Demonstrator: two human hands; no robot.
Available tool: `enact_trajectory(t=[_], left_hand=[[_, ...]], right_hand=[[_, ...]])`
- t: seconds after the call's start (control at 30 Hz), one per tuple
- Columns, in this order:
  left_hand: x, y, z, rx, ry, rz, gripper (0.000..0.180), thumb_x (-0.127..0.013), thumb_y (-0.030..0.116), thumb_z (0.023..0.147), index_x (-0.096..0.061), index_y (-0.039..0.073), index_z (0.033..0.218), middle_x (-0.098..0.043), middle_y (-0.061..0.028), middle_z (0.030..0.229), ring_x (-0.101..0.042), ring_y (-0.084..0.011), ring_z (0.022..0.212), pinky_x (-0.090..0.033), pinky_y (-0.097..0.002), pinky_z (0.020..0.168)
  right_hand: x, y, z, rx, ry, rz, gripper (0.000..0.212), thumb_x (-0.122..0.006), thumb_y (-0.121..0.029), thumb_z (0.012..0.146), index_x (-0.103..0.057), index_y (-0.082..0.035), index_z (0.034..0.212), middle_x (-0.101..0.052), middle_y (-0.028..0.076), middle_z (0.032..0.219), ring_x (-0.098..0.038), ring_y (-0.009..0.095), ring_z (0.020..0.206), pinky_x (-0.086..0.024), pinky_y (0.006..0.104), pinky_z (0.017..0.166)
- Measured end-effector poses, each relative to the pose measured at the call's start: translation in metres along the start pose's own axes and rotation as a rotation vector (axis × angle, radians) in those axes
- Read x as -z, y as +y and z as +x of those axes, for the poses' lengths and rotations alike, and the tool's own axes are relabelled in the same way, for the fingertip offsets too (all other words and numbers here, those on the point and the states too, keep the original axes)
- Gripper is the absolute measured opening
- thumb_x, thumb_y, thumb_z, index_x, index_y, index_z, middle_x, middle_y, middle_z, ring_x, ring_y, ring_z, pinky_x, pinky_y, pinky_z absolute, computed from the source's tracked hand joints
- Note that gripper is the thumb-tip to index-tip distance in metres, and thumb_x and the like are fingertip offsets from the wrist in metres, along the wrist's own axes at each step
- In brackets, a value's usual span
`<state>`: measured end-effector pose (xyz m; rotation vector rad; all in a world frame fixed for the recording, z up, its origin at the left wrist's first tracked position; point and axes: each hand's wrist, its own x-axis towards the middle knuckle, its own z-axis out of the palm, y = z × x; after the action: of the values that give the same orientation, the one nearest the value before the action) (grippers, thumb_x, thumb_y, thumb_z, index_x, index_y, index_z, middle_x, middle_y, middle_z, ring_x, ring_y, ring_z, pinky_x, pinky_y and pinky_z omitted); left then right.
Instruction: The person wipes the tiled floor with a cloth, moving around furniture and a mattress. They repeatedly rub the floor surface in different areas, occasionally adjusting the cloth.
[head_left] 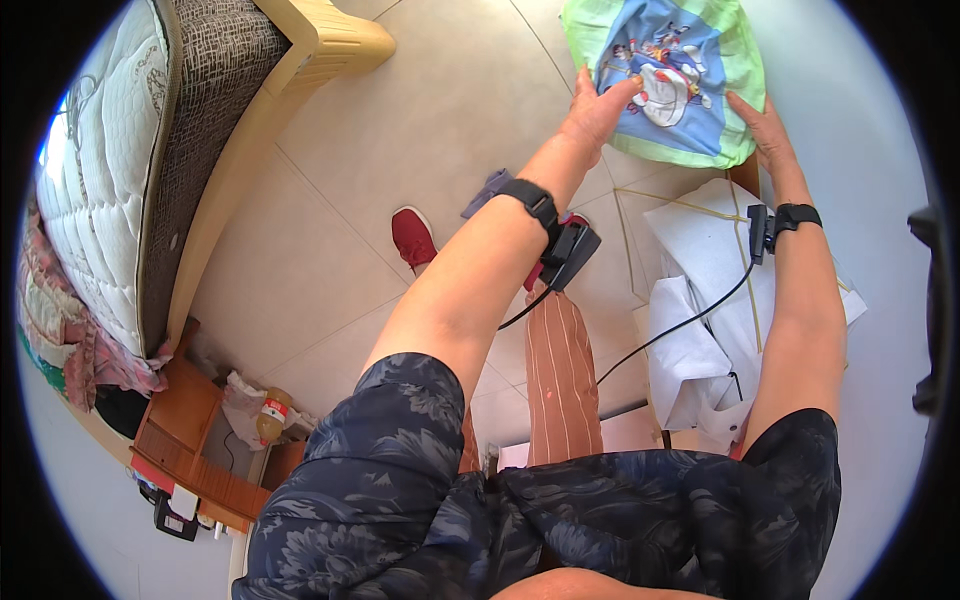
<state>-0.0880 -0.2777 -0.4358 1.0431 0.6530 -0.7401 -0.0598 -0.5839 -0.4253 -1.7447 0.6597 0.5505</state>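
Note:
A pillow [664, 90] with a light green border and a blue middle printed with cartoon figures is at the upper right. My left hand [597, 112] grips its left edge, thumb lying over the printed side. On the opposite edge, my right hand [765, 135] holds the green border, its thumb in front and the other fingers partly hidden by the cloth. Both arms are stretched forward, each with a black strapped device at the wrist. Beneath the pillow and my right forearm lies white sheet-like material [690, 330] with yellowish bands across it.
A bed with a white quilted mattress [110, 170] and pale wooden frame [345, 42] stands at the left. Below it, a brown wooden cabinet [180, 420] sits by a bottle [272, 415]. Grey cloth [485, 192] lies on the tiled floor near my red shoes [412, 237].

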Motion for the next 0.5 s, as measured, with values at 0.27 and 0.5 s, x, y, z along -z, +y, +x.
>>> enact_trajectory(t=[0.27, 0.5], left_hand=[[-0.002, -0.023, -0.075, 0.081, -0.064, 0.265, 0.092, -0.072, 0.040, 0.084, -0.027, -0.001, 0.153, -0.037, -0.0250, 0.153, -0.037, -0.0331, 0.143, -0.034, -0.0423, 0.114], [0.071, -0.083, -0.243, 0.399, -0.142, 0.242, 0.046, -0.060, 0.027, 0.097, -0.050, 0.001, 0.134, -0.060, -0.0049, 0.120, -0.055, -0.0150, 0.112, -0.041, -0.0316, 0.099]], right_hand=[[-0.001, -0.007, -0.021, 0.188, 0.531, -0.317, 0.101, -0.084, -0.049, 0.071, -0.041, 0.005, 0.145, -0.052, 0.022, 0.141, -0.049, 0.029, 0.132, -0.037, 0.0387, 0.111], [-0.117, -0.042, -0.059, 0.438, 0.125, 0.108, 0.042, -0.072, -0.014, 0.089, -0.057, -0.001, 0.126, -0.063, 0.008, 0.108, -0.061, 0.014, 0.096, -0.053, 0.0287, 0.082]])
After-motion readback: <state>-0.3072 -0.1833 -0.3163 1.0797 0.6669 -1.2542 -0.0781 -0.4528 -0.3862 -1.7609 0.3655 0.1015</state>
